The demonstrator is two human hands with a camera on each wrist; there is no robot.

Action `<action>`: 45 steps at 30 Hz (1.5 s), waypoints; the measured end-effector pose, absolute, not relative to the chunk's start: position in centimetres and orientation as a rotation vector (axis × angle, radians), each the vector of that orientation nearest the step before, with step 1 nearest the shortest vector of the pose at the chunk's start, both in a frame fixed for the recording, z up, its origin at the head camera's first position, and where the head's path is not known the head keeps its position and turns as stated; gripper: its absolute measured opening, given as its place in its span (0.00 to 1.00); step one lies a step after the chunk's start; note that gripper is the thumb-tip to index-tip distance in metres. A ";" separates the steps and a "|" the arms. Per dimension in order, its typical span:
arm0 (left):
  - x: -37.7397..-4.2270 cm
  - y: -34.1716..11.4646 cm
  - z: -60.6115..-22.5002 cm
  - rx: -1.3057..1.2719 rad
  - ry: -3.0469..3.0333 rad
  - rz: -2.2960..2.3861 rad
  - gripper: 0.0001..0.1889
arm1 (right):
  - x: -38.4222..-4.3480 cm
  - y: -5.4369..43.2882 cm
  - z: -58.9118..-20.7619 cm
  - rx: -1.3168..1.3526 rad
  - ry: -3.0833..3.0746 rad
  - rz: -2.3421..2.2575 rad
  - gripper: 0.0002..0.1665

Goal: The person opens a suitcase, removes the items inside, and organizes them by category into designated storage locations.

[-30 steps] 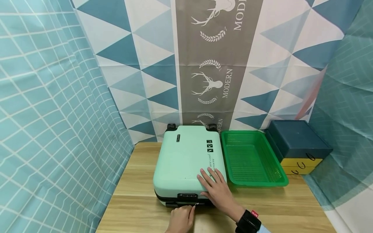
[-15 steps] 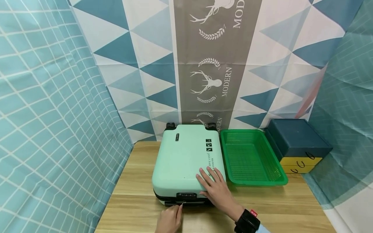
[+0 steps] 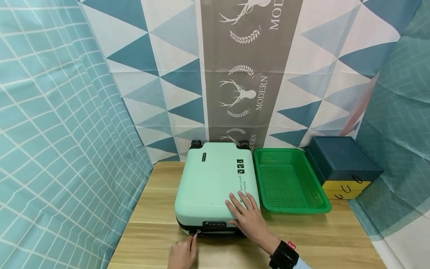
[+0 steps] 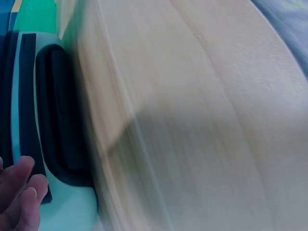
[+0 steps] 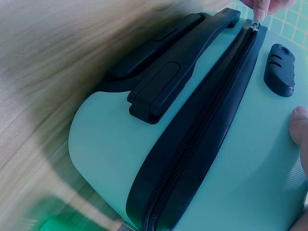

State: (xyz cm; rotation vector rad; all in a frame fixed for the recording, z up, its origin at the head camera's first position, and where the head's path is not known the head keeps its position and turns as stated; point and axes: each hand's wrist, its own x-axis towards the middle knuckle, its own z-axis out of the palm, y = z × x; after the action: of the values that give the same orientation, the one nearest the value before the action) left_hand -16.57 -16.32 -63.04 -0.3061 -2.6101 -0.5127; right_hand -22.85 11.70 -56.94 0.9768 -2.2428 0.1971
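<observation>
A mint-green hard suitcase (image 3: 215,186) lies flat on the wooden table, its wheels toward the back wall. My left hand (image 3: 182,252) pinches the metal zipper pull (image 5: 255,24) at the front side, left of the combination lock (image 3: 214,224). In the right wrist view the black zipper (image 5: 192,139) runs along the side near the carry handle (image 5: 185,67), and its teeth look meshed. Spread fingers of my right hand (image 3: 250,222) rest on the front right of the lid. The left wrist view shows curled left fingers (image 4: 21,192) beside the suitcase's black trim.
A green plastic basket (image 3: 285,209) stands right of the suitcase. Beyond it is a dark blue box (image 3: 349,158) on yellow drawers (image 3: 347,189). Patterned cloth hangs behind and on both sides. The wooden table (image 3: 151,228) shows in front and at the left.
My left hand has drawn the zipper pull leftward along the front side, from right of the lock to left of it. The right hand stays on the lid.
</observation>
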 end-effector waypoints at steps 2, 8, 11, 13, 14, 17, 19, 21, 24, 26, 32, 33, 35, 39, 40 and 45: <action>-16.6 -16.6 -63.3 -0.303 -2.562 -0.502 0.19 | -22.9 11.8 -56.9 0.979 -2.244 0.195 0.36; -16.7 -17.4 -63.9 -0.309 -2.478 -0.454 0.18 | -22.9 11.8 -56.8 0.978 -2.230 0.200 0.35; -16.7 -17.9 -64.0 -0.300 -2.446 -0.432 0.16 | -22.8 11.7 -56.7 0.977 -2.229 0.205 0.35; -16.8 -18.2 -64.0 -0.295 -2.424 -0.423 0.14 | -22.8 11.6 -56.7 0.972 -2.225 0.200 0.35; -16.8 -18.3 -64.0 -0.295 -2.414 -0.422 0.13 | -22.8 11.6 -56.7 0.968 -2.221 0.197 0.35; -16.9 -18.5 -64.0 -0.295 -2.402 -0.421 0.11 | -22.7 11.5 -56.7 0.959 -2.210 0.195 0.35; -16.9 -18.7 -64.0 -0.295 -2.405 -0.423 0.11 | -22.7 11.5 -56.7 0.958 -2.207 0.205 0.35; -16.9 -18.8 -63.9 -0.284 -2.413 -0.428 0.13 | -22.6 11.5 -56.6 0.959 -2.213 0.216 0.34; -17.0 -18.9 -63.8 -0.268 -2.423 -0.434 0.16 | -22.6 11.5 -56.6 0.956 -2.220 0.220 0.34; -17.0 -19.0 -63.6 -0.262 -2.424 -0.437 0.18 | -22.6 11.5 -56.5 0.959 -2.222 0.217 0.33; -16.9 -19.6 -63.6 -0.268 -2.412 -0.428 0.22 | -22.6 11.4 -56.2 0.982 -2.215 0.223 0.33; -16.9 -19.7 -63.7 -0.273 -2.405 -0.429 0.22 | -22.6 11.3 -56.1 0.985 -2.215 0.226 0.32; -17.1 -20.1 -63.8 -0.284 -2.388 -0.421 0.22 | -22.6 11.1 -56.0 0.991 -2.213 0.238 0.32; -17.4 -20.9 -63.8 -0.304 -2.368 -0.419 0.23 | -22.6 10.7 -55.9 0.998 -2.220 0.266 0.32; -17.4 -21.0 -63.8 -0.304 -2.372 -0.420 0.23 | -22.5 10.7 -55.9 0.997 -2.220 0.275 0.32; -17.6 -21.3 -63.5 -0.296 -2.402 -0.426 0.24 | -22.3 10.6 -55.9 0.974 -2.235 0.307 0.32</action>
State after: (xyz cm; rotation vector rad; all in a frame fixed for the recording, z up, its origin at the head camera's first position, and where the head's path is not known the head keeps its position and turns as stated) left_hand -17.57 -21.25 -63.46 -0.2958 -2.4024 -0.4258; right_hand -22.34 10.63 -55.88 0.9743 -2.2355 0.3071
